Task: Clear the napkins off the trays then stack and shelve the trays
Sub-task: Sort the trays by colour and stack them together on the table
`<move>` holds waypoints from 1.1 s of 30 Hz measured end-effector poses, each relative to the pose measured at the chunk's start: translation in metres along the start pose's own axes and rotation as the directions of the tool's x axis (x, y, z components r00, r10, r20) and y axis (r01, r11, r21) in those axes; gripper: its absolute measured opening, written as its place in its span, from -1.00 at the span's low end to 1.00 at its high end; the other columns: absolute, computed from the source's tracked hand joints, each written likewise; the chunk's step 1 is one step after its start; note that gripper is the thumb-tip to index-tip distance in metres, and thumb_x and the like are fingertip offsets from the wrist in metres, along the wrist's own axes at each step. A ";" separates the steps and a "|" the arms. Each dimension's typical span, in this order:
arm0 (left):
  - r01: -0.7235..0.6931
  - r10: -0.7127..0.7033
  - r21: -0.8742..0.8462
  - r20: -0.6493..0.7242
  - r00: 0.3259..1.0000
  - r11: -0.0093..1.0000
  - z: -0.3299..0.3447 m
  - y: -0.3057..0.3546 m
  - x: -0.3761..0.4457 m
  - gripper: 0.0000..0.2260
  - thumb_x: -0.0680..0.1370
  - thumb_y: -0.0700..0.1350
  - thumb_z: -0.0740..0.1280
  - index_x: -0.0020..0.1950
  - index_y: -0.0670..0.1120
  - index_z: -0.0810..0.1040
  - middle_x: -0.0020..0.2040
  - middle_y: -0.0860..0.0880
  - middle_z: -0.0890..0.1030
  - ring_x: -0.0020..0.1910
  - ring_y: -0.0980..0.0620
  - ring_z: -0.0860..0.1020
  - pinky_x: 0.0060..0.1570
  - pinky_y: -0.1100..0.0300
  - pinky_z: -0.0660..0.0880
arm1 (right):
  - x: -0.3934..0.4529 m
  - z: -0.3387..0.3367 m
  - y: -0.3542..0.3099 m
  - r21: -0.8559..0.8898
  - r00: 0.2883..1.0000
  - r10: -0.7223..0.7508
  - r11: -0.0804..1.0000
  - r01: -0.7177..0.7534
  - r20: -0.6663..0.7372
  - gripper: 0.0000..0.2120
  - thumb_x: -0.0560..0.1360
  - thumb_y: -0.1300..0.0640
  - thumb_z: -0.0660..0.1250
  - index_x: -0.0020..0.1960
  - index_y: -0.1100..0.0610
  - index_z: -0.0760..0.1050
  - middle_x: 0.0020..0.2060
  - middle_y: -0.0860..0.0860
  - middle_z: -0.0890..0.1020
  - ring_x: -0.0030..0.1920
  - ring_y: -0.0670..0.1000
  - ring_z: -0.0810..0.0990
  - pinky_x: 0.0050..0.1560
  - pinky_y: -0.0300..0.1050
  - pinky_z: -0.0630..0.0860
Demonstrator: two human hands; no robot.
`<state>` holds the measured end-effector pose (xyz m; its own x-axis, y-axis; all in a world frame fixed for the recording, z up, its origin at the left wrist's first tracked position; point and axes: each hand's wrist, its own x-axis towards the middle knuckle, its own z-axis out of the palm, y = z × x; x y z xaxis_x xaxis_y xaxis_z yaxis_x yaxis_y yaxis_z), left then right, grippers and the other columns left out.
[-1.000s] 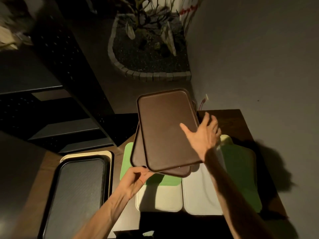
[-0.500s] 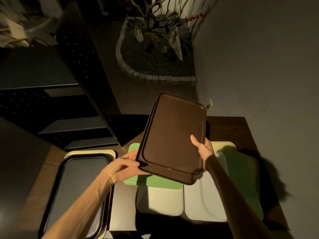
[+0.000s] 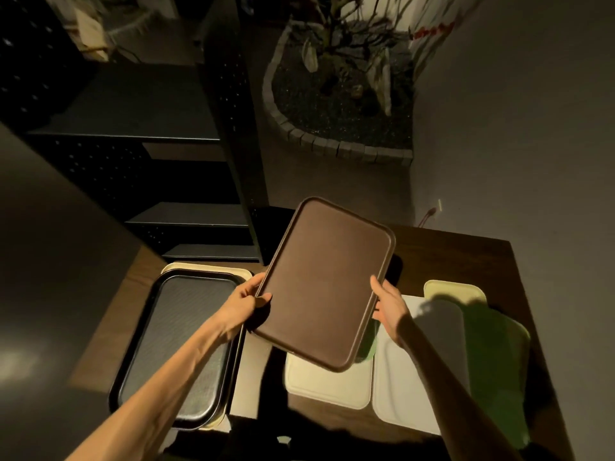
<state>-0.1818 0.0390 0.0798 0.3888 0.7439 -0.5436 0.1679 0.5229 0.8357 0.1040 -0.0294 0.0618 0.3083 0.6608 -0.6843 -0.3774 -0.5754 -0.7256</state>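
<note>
I hold the stacked brown trays tilted in the air above the wooden table. My left hand grips their left long edge, thumb on top. My right hand grips the right long edge. Flat on the table's left side sits a black tray on a cream tray. Under and right of the brown trays lie a cream tray, a white tray, a green tray and a pale yellow one. No napkins show.
A dark metal shelving unit with several shelves stands behind the table's left part. A brick-edged planter sits on the floor beyond. A grey wall runs along the right.
My right hand went from open above the brown trays to gripping their right edge. The two trays squared up into one stack, which has swung clockwise and moved toward the left.
</note>
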 end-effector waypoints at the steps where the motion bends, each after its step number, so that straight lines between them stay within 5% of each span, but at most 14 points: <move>1: 0.013 -0.013 0.006 -0.004 1.000 1.000 -0.010 -0.005 -0.005 -0.61 0.60 -0.37 0.19 0.30 0.02 0.51 -0.04 -0.07 0.66 -0.29 0.16 0.59 -0.26 0.30 0.51 | 0.001 0.005 0.005 -0.011 1.000 0.018 1.000 -0.018 0.020 -0.38 0.55 -0.08 0.32 0.53 0.06 0.21 0.42 0.09 0.44 0.37 0.21 0.43 0.37 0.16 0.37; 5: 0.071 -0.071 -0.004 -0.065 0.995 0.997 -0.048 -0.030 -0.021 -0.69 0.58 -0.35 0.25 0.24 -0.07 0.58 0.03 -0.14 0.66 -0.08 -0.01 0.58 -0.10 0.19 0.53 | -0.016 0.043 0.016 -0.151 0.999 0.005 0.989 0.002 0.047 -0.42 0.58 0.02 0.29 0.53 0.13 0.21 0.41 0.14 0.43 0.28 0.18 0.49 0.29 0.12 0.41; 9: 0.150 -0.140 0.051 -0.168 0.976 0.987 -0.075 -0.045 -0.029 -0.77 0.58 -0.10 0.34 0.12 -0.23 0.58 -0.12 -0.20 0.63 -0.12 -0.10 0.58 -0.14 0.11 0.53 | -0.026 0.078 0.036 -0.295 0.996 -0.013 0.955 0.040 0.091 -0.43 0.62 0.04 0.24 0.54 0.21 0.15 0.36 0.20 0.45 0.18 0.14 0.51 0.18 0.07 0.46; 12: 0.140 -0.122 0.065 -0.230 0.966 0.988 -0.097 -0.059 -0.033 -0.85 0.60 -0.14 0.31 0.08 -0.19 0.56 -0.17 -0.19 0.62 -0.21 -0.06 0.58 -0.28 0.18 0.53 | -0.027 0.105 0.054 -0.333 0.991 -0.076 0.937 0.109 0.111 -0.24 0.51 -0.17 0.34 0.52 0.24 0.19 0.31 0.18 0.52 0.16 0.13 0.56 0.03 -0.07 0.48; 14: 0.149 -0.127 0.061 -0.276 0.953 0.987 -0.111 -0.070 -0.035 -0.92 0.61 -0.20 0.28 -0.04 -0.13 0.56 -0.24 -0.12 0.60 -0.29 -0.02 0.55 -0.33 0.20 0.48 | -0.029 0.119 0.063 -0.381 0.988 -0.081 0.916 0.125 0.129 -0.16 0.41 -0.29 0.38 0.47 0.24 0.28 0.10 0.10 0.58 -0.05 -0.02 0.60 -0.14 -0.30 0.44; 16: 0.179 -0.147 0.067 -0.331 0.932 0.982 -0.127 -0.084 -0.034 -0.82 0.61 -0.24 0.27 -0.16 -0.05 0.53 -0.30 -0.09 0.57 -0.30 -0.02 0.51 -0.28 0.16 0.43 | -0.036 0.134 0.070 -0.362 0.986 -0.060 0.925 0.114 0.157 -0.63 0.55 0.00 0.36 0.28 0.12 0.41 -0.06 0.03 0.59 -0.24 -0.19 0.56 -0.29 -0.36 0.45; 18: 0.228 -0.187 0.059 -0.399 0.898 0.972 -0.146 -0.097 -0.033 -0.77 0.61 -0.25 0.27 -0.21 0.00 0.48 -0.28 -0.10 0.55 -0.21 -0.07 0.51 -0.16 0.10 0.41 | -0.038 0.147 0.078 -0.369 0.983 -0.011 0.926 0.080 0.185 -0.77 0.59 0.18 0.31 0.22 -0.02 0.48 0.07 0.09 0.64 -0.01 -0.02 0.65 -0.04 -0.08 0.60; 20: 0.264 -0.227 0.027 -0.434 0.872 0.964 -0.165 -0.107 -0.033 -0.83 0.61 -0.24 0.27 -0.16 -0.03 0.51 -0.19 -0.15 0.56 -0.13 -0.09 0.51 -0.08 0.07 0.41 | -0.041 0.161 0.083 -0.305 0.981 0.060 0.952 -0.001 0.186 -0.62 0.59 0.21 0.28 0.41 0.11 0.41 0.20 0.32 0.57 0.15 0.33 0.59 0.15 0.25 0.54; 21: 0.282 -0.249 0.010 -0.440 0.863 0.959 -0.174 -0.112 -0.032 -0.92 0.60 -0.23 0.28 -0.05 -0.11 0.55 -0.12 -0.17 0.57 -0.10 -0.10 0.51 -0.06 0.07 0.42 | -0.043 0.169 0.084 -0.299 0.981 0.078 0.954 -0.023 0.175 -0.57 0.60 0.20 0.27 0.44 0.29 0.32 0.03 0.27 0.64 -0.05 0.27 0.64 -0.03 0.15 0.59; 23: 0.320 -0.286 0.002 -0.439 0.852 0.948 -0.188 -0.120 -0.031 -0.77 0.61 -0.22 0.28 0.25 -0.24 0.49 -0.02 -0.19 0.54 -0.05 -0.11 0.51 -0.04 0.08 0.42 | -0.042 0.184 0.092 -0.348 0.987 0.080 0.937 -0.027 0.139 -0.53 0.61 0.19 0.26 0.43 0.39 0.28 -0.28 0.01 0.53 -0.38 -0.07 0.50 -0.35 -0.18 0.44; 28: 0.340 -0.262 0.068 -0.505 0.822 0.938 -0.213 -0.126 -0.032 -0.65 0.60 -0.22 0.30 0.34 -0.34 0.43 0.04 -0.16 0.53 0.05 -0.11 0.53 0.11 0.11 0.44 | -0.040 0.215 0.113 -0.383 0.994 0.093 0.922 -0.061 0.066 -0.55 0.61 0.14 0.28 0.46 0.22 0.31 0.30 0.21 0.52 0.13 0.06 0.57 -0.02 -0.21 0.56; 31: 0.375 -0.302 0.040 -0.516 0.802 0.926 -0.232 -0.132 -0.035 -0.72 0.57 -0.22 0.34 0.24 -0.30 0.49 -0.01 -0.19 0.56 0.02 -0.15 0.57 0.15 0.05 0.48 | -0.037 0.238 0.124 -0.548 0.992 0.107 0.835 -0.052 0.069 -0.59 0.65 0.15 0.18 0.47 0.20 0.29 0.25 0.24 0.56 0.21 0.20 0.58 0.14 0.00 0.55; 33: 0.394 -0.314 0.041 -0.534 0.785 0.918 -0.243 -0.135 -0.039 -0.74 0.54 -0.22 0.39 0.18 -0.32 0.53 -0.04 -0.21 0.59 0.00 -0.17 0.60 0.17 -0.01 0.50 | -0.026 0.248 0.138 -0.630 0.991 0.115 0.775 -0.051 0.062 -0.70 0.63 0.16 0.10 0.28 0.08 0.49 -0.02 0.11 0.62 -0.02 0.14 0.59 0.10 0.04 0.54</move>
<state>-0.4399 0.0408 -0.0312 -0.2306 0.6425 -0.7308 0.3447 0.7563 0.5560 -0.1725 -0.0064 -0.0024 0.2078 0.6187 -0.7577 0.2419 -0.7830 -0.5730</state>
